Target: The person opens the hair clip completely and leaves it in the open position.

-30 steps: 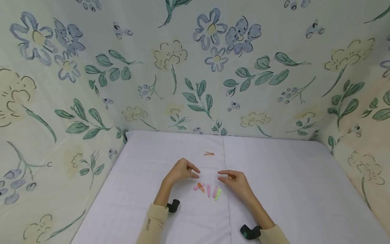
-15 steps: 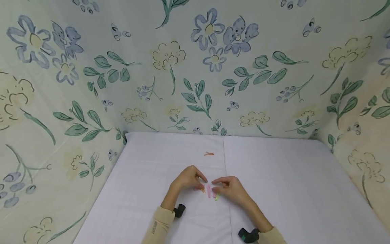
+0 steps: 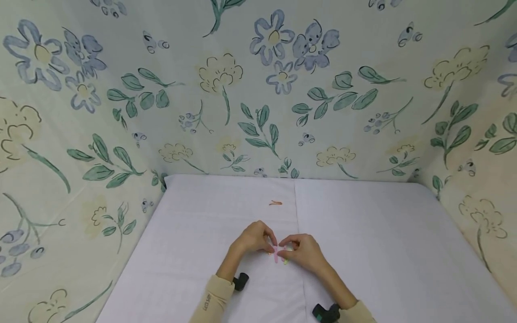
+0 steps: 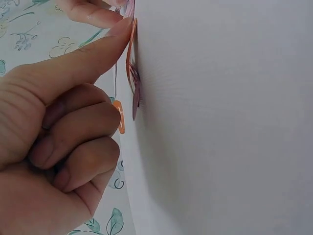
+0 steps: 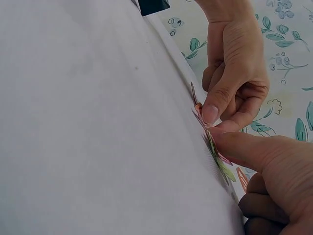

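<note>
- Curtain [image 3: 258, 130]: floral, rising behind the table's far edge and along both sides.
- Table [image 3: 383, 233]: white-covered. Both hands work near its middle, well apart from the left, right and far edges; wide cloth stretches either side. The near edge is out of view.
- Sleeves [image 3: 212, 298]: beige, reaching in from the near side, forearms angled inward toward each other.
- Left hand [image 3: 255, 237]: wrist bent, thumb and index pointing right, tips nearly together at the pink clip; the other three fingers curl toward the palm. Whether it grips or only touches cannot be told.
- Right hand [image 3: 304, 252]: mirrors it, thumb and index pointing left with a small gap between them; its grip cannot be told either. The two hands' fingertips almost meet.
- Black devices [image 3: 241, 281]: one by each wrist.
- Pink clip [image 3: 276, 259]: between the hands, partly covered by fingertips.
- Near orange clip [image 4: 129, 58]: at the left thumb tip.
- Green clip [image 5: 228, 172]: just beside the right fingertips.
- Far orange clip [image 3: 276, 203]: alone beyond the hands, toward the far edge.
</note>
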### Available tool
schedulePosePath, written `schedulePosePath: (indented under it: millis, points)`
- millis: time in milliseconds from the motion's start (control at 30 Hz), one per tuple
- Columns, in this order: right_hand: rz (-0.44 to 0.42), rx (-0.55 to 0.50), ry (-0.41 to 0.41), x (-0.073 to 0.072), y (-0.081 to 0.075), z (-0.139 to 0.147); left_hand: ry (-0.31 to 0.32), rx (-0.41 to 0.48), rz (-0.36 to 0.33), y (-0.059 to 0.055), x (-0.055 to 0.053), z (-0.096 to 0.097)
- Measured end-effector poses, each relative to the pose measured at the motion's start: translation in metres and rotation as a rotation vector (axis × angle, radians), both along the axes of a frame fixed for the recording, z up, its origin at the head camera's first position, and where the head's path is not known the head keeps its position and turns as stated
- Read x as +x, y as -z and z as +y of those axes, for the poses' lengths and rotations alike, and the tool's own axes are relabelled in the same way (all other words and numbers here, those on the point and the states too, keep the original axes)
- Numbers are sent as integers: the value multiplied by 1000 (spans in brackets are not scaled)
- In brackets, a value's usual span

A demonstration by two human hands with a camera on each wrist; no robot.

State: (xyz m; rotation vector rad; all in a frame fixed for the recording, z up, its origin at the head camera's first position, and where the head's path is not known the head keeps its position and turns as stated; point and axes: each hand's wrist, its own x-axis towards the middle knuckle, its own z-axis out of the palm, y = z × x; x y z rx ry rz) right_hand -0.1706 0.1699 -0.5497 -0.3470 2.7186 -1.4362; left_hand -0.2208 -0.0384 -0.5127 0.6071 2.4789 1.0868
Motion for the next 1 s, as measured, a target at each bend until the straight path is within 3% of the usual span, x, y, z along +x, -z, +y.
schedulePosePath:
  millis: [167, 367, 667, 800, 1000]
  points:
    - [9, -2, -47, -1, 0, 0, 1, 12, 6, -2, -1, -5]
    - [-2, -98, -152, -1, 2, 2, -52, 97, -44, -1, -4, -13]
    - [-29, -211, -102, 0, 1, -1, -79, 233, -97, -6, -5, -12]
    - [-56, -213, -96, 2, -1, -6, -54, 268, -101, -5, -6, -9]
    - [-76, -220, -43, 5, -7, -10, -8, 310, -189, -7, -3, -8]
